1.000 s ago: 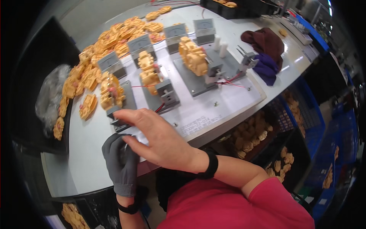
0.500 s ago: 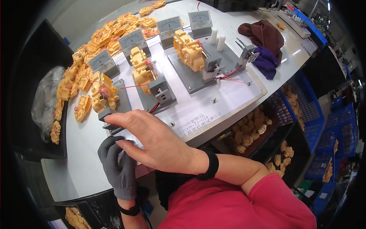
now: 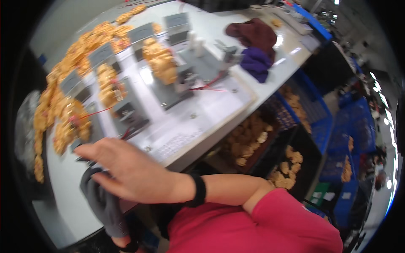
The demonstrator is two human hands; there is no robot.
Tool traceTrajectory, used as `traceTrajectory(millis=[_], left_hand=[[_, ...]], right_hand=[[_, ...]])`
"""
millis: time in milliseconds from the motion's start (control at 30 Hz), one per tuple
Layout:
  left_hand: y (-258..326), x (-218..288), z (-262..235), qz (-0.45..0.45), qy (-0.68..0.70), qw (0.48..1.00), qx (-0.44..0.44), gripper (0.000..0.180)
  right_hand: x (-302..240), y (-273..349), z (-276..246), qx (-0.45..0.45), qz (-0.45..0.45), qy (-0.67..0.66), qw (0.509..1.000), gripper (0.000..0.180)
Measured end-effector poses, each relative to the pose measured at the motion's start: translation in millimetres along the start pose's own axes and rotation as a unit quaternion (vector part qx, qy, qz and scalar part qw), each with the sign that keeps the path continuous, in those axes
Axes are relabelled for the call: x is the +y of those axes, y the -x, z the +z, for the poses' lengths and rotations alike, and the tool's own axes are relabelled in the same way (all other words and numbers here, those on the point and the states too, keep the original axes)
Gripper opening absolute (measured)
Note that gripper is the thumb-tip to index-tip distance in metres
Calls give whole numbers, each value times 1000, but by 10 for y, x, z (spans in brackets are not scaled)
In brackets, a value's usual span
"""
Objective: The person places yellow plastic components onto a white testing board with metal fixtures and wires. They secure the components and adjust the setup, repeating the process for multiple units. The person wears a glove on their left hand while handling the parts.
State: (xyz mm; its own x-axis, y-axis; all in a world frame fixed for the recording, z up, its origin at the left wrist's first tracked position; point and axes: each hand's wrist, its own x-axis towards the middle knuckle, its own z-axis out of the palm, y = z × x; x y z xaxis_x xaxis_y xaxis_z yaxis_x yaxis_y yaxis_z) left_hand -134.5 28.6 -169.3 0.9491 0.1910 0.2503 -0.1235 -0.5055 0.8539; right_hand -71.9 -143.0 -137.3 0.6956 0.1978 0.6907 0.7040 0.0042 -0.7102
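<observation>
My bare right hand (image 3: 130,170) reaches left over the bench edge, its index finger and thumb apart. The index fingertip lies at the grey end block of the leftmost test fixture, which is largely hidden. A yellow plastic gearbox (image 3: 72,120) sits on that fixture. Just below, my left hand (image 3: 101,202) wears a grey glove; its fingers are smeared by motion and partly covered by the right hand. A second yellow gearbox (image 3: 109,86) sits on the middle fixture, with a red wire beside it. A third yellow gearbox (image 3: 159,61) stands on the wider grey fixture to the right.
Several grey panel meters (image 3: 176,28) stand behind the fixtures. Yellow gearboxes (image 3: 90,42) are heaped along the bench's far left edge. Brown cloth (image 3: 255,36) and purple cloth (image 3: 256,63) lie at the right. Below are a black bin (image 3: 306,185) and blue crates (image 3: 327,118).
The whole view has swung, so the bench and fixtures sit farther left, and the picture is blurred. Both hands keep their place by the leftmost fixture.
</observation>
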Motion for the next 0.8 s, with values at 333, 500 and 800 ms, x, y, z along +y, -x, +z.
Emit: traceTrajectory(millis=[333,500,800], left_hand=[[-31,-115,10,23,-37,999,6,28],[-53,-62,19,25,-36,999,-3,27],[-52,63,-4,28,-68,997,-23,30]], right_hand=[[11,21,23,-23,22,11,999,58],[22,17,50,-22,18,21,999,58],[-16,-21,19,-22,22,8,999,55]])
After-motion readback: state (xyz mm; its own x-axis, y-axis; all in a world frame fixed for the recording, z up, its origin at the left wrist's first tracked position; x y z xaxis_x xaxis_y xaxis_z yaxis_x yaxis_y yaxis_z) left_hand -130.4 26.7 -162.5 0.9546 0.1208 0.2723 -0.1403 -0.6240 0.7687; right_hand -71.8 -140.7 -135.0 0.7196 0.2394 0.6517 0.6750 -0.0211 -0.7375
